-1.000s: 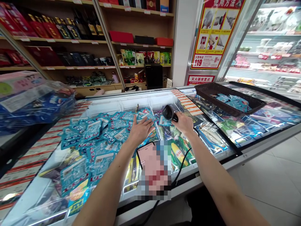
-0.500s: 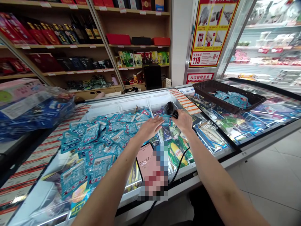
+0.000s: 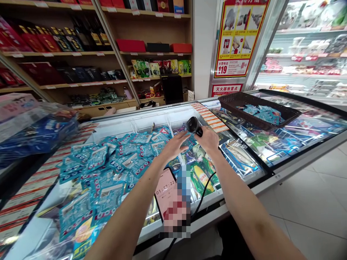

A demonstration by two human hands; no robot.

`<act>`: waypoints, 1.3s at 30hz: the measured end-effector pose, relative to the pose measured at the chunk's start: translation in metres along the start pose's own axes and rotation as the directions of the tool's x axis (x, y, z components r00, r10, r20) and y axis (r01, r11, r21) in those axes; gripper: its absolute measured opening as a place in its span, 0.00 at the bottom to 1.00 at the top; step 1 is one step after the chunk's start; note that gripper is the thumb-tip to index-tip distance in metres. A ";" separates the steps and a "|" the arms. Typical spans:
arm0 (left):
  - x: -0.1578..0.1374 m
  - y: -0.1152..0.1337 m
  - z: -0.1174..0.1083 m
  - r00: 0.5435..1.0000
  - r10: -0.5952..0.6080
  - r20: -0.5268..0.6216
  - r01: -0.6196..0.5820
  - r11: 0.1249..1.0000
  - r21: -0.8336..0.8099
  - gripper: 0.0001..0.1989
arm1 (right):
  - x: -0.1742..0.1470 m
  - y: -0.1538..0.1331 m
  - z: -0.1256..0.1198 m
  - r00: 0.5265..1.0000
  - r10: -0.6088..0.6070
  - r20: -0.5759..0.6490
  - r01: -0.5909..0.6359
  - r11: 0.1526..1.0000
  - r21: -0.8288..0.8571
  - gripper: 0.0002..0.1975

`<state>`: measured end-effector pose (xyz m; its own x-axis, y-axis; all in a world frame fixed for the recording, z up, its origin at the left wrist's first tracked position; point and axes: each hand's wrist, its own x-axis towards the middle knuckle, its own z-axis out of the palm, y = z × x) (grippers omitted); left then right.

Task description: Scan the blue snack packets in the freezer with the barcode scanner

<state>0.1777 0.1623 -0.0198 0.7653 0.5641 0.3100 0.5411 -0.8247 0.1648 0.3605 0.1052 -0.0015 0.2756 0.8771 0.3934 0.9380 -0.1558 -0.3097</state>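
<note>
My right hand (image 3: 208, 140) is wrapped round the handle of a black barcode scanner (image 3: 193, 124), its cord running down towards me. Close by on the left, my left hand (image 3: 175, 147) reaches out with its fingers stretched and the thumb apart. A blue packet (image 3: 192, 140) partly shows between the two hands, below the scanner head. Whether my left fingertips touch it, I cannot tell. Many similar blue packets (image 3: 132, 162) lie heaped on the freezer's glass to the left. A phone (image 3: 165, 191) showing a running timer lies below my left hand, partly blurred out.
A brown basket (image 3: 291, 115) with more blue packets stands on the freezer (image 3: 211, 216) at the right. Plastic-wrapped goods (image 3: 40, 126) sit at the left edge. Frozen corn bags (image 3: 199, 177) show inside. Shelves (image 3: 154, 21) of boxes and bottles stand behind.
The view has shifted a little, so most things sit slightly further left. My left thumb now shows apart from the fingers. The scanner stays in my right hand.
</note>
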 end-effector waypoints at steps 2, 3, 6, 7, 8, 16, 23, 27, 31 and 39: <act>0.006 0.001 -0.001 0.995 0.044 0.089 -0.044 0.999 -0.006 0.28 | 0.000 0.000 -0.001 1.000 0.003 -0.002 -0.003 1.000 0.000 0.19; 0.009 0.002 -0.002 0.992 0.043 0.122 -0.043 0.999 0.004 0.28 | 0.000 0.000 -0.001 1.000 0.006 -0.004 -0.006 1.000 0.003 0.19; 0.015 0.004 -0.006 0.985 0.004 0.171 -0.014 0.998 0.053 0.28 | 0.000 0.000 -0.002 1.000 0.017 -0.018 -0.017 1.000 0.019 0.19; 0.016 0.004 -0.006 0.984 -0.009 0.176 -0.003 0.997 0.073 0.27 | 0.000 -0.001 -0.002 1.000 0.020 -0.022 -0.019 1.000 0.023 0.19; 0.016 0.004 -0.007 0.984 -0.025 0.174 0.009 0.996 0.093 0.27 | 0.000 -0.001 -0.002 0.999 0.020 -0.026 -0.020 0.999 0.026 0.18; -0.004 0.004 -0.014 0.971 -0.203 -0.128 0.226 0.954 0.198 0.26 | -0.001 -0.001 -0.004 0.999 0.012 -0.044 -0.010 0.999 0.047 0.18; -0.046 -0.029 -0.038 0.738 -0.582 -0.342 0.539 0.813 -0.221 0.19 | -0.006 -0.011 -0.006 0.993 -0.119 -0.010 0.119 0.993 0.003 0.19; -0.067 -0.044 -0.035 0.633 -0.653 -0.416 0.526 0.757 -0.389 0.15 | -0.012 -0.019 -0.006 0.960 -0.280 0.027 0.281 0.960 -0.020 0.18; -0.072 -0.047 -0.034 0.634 -0.630 -0.449 0.472 0.775 -0.420 0.13 | -0.017 -0.023 -0.005 0.888 -0.453 0.080 0.455 0.890 -0.013 0.19; -0.074 -0.034 -0.037 0.600 -0.630 -0.492 0.456 0.775 -0.436 0.14 | -0.023 -0.024 -0.003 0.848 -0.518 0.109 0.523 0.852 -0.018 0.18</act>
<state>0.0894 0.1474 -0.0135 -0.0532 0.8381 0.5429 0.6167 -0.4001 0.6780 0.3324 0.0874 -0.0007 -0.2754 0.8743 0.3997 0.9472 0.3178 -0.0426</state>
